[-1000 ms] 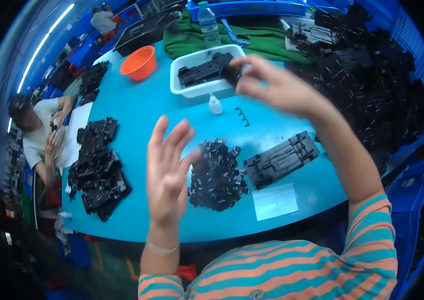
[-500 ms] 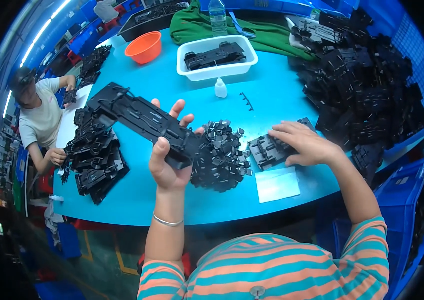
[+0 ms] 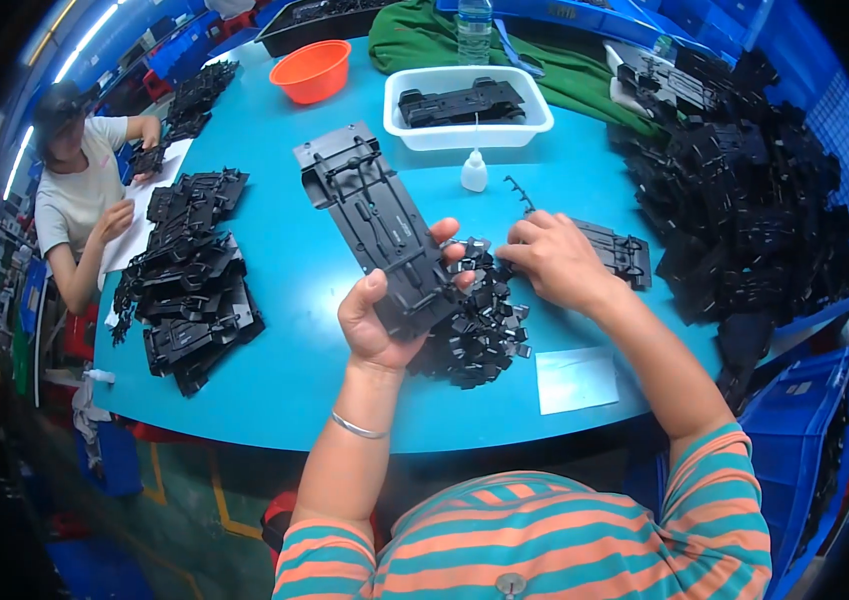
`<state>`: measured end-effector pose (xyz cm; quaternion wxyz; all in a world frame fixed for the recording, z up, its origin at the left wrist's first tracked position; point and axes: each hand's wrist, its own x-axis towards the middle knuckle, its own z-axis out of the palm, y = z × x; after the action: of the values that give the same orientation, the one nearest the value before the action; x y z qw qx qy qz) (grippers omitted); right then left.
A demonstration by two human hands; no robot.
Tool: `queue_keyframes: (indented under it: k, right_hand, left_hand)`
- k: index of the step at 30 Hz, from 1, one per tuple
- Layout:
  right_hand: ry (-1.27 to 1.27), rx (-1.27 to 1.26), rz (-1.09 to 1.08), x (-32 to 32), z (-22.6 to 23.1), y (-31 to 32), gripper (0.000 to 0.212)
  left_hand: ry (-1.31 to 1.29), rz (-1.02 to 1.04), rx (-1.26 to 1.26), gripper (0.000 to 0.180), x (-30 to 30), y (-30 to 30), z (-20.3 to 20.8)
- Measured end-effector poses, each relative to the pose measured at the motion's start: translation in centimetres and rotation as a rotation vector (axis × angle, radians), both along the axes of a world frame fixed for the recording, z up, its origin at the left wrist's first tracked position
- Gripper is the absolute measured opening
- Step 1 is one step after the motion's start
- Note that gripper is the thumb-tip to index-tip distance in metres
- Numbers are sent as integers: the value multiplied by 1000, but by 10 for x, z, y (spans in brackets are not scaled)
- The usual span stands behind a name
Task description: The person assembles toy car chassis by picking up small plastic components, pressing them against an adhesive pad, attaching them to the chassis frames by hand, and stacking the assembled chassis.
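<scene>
My left hand [image 3: 384,330] is closed around one end of a long black plastic vehicle chassis [image 3: 376,225], holding it tilted above the table with its moulded underside in sight. Beside it lies a heap of small black plastic clips [image 3: 484,340], partly behind the held chassis. My right hand [image 3: 566,268] is at the heap's upper right edge, fingers bent and drawn together; whatever lies between the fingertips is hidden. Another black chassis [image 3: 626,252] rests on the table just beyond my right hand, partly covered by it. A thin toothed black strip [image 3: 518,194] lies past the fingers.
A white tub [image 3: 534,130] holds a chassis, with a small white dropper bottle [image 3: 474,172] before it. Chassis are piled left [image 3: 199,270] and right [image 3: 744,210]. There are an orange bowl [image 3: 312,75], a pale card [image 3: 577,382] and a co-worker [image 3: 84,190] at far left.
The held chassis has swung more upright and moved right with my left hand. My right hand has left the lying chassis for the clip heap, its fingers drawing together. The lying chassis has shifted.
</scene>
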<state>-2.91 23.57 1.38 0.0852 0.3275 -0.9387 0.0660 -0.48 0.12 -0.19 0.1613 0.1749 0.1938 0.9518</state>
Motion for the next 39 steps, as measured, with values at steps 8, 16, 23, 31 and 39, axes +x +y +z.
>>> queue_keyframes:
  k: [8,16,23,31,39]
  right_hand:
    - [37,-242,27,11,4,8,8]
    - [-359,-604,-249,96,35,41,6]
    - [-246,-500,-275,139,10,61,3]
    - [-85,-295,-227,144,0,50,5]
    - [-7,-176,-200,142,2,52,6]
  left_hand:
    - [3,-16,17,81,2,2,-3]
    - [-74,-8,-35,83,2,6,1]
    - [18,-102,0,81,2,8,3]
    - [21,-98,-48,84,4,6,1]
    - [28,-88,-54,85,5,7,1]
